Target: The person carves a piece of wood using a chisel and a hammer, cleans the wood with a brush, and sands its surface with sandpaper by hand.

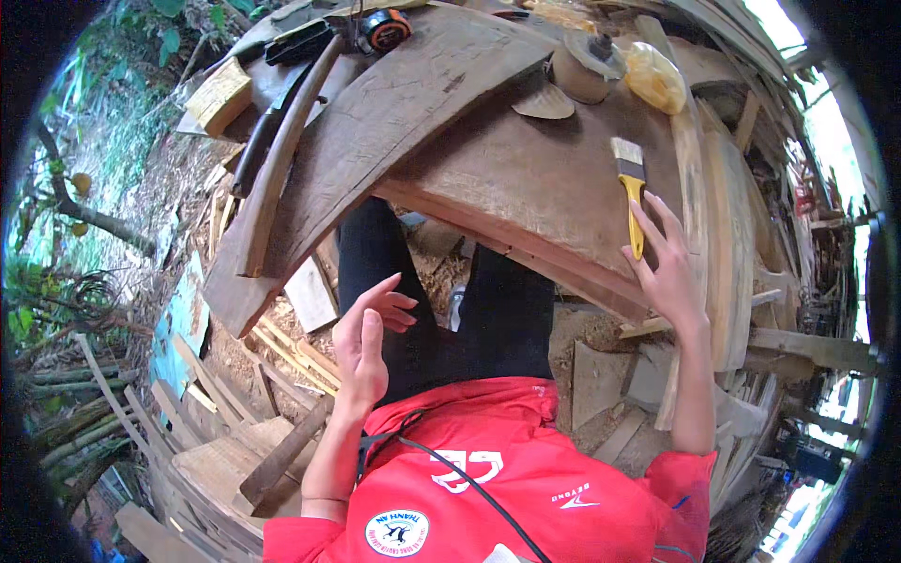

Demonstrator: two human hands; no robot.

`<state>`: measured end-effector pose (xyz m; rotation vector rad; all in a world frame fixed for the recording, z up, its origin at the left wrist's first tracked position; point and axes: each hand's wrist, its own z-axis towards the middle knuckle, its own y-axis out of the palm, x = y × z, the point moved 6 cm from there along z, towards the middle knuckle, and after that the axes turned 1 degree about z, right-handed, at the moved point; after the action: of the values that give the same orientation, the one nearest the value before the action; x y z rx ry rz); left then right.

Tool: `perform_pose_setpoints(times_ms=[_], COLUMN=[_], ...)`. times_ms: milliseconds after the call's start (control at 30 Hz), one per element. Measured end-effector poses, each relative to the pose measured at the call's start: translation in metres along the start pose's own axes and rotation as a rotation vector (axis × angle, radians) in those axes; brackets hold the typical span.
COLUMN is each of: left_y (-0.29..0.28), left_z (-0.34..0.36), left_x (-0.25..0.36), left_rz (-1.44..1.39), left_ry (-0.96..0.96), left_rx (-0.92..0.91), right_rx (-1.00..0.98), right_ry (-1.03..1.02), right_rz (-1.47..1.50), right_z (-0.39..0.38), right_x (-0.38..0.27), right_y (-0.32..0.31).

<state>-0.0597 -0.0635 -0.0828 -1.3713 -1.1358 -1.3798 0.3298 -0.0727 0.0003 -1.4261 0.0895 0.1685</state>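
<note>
A paintbrush point(632, 192) with a yellow handle and pale bristles lies on the brown wooden bench top point(563, 178), bristles pointing away from me. My right hand point(671, 267) is at the near end of its handle. The fingers are spread around the handle, not closed on it; whether a fingertip touches it I cannot tell. My left hand point(366, 342) hangs in the air above my lap, holding nothing, with its fingers apart and slightly bent.
A long wooden board point(375, 141) slants across the left of the bench. Around it are a wooden stick point(291, 150), a wood block point(220, 96) and a tape measure point(386, 31). A round container point(587, 70) and a yellowish bag point(655, 79) stand at the far right. Scrap planks surround me.
</note>
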Motion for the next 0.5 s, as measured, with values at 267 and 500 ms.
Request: perform_pose_setpoints(times_ms=[267, 500], left_y=[0.051, 0.078], left_z=[0.033, 0.048], left_x=[0.094, 0.123], left_rz=[-0.856, -1.102], left_ry=[-0.055, -0.196], left_rx=[-0.508, -0.58], right_rx=[0.045, 0.045], right_ry=[0.038, 0.032], right_rz=[0.081, 0.071], right_z=[0.005, 0.003], right_x=[0.008, 0.011], right_y=[0.017, 0.023])
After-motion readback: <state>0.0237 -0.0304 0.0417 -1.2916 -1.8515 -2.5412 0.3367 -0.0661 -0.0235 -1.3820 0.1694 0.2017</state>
